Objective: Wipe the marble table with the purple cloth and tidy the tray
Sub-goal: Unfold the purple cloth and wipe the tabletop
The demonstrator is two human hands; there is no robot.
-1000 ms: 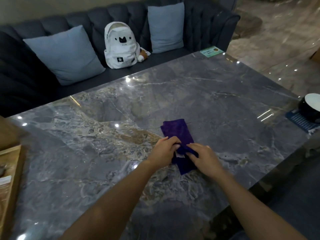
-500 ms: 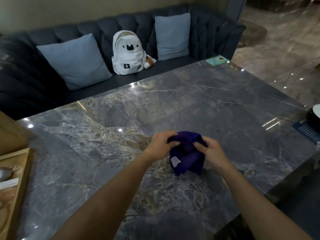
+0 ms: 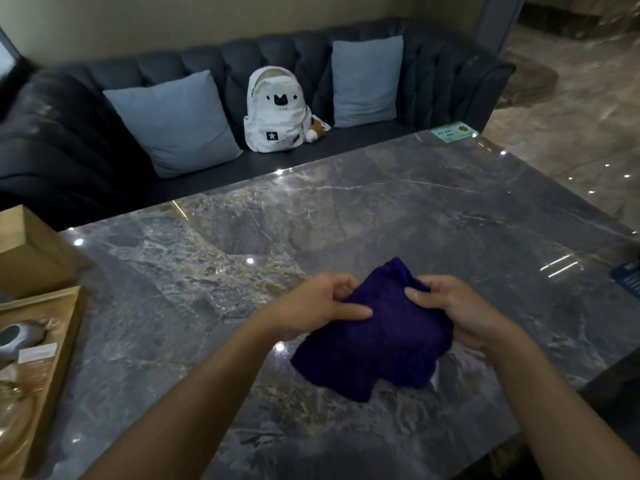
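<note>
The purple cloth [image 3: 377, 341] is bunched and lifted just above the grey marble table [image 3: 398, 216], near its front edge. My left hand [image 3: 311, 306] grips the cloth's left top edge. My right hand [image 3: 460, 310] grips its right top edge. The cloth hangs down between both hands. At the far left a wooden tray [image 3: 60, 348] holds a grey oval object, a small packet and a glass piece, partly cut off by the frame.
A wooden box [image 3: 31, 251] stands behind the tray. A dark sofa [image 3: 86, 140] with two blue cushions and a white backpack [image 3: 277, 110] runs along the table's far side. A green card [image 3: 453, 131] lies at the far right corner; a blue item [image 3: 628, 280] sits at the right edge.
The cloth lay flat on the table a second ago; both hands have gathered it and raised it off the surface. The view has tilted up slightly.
</note>
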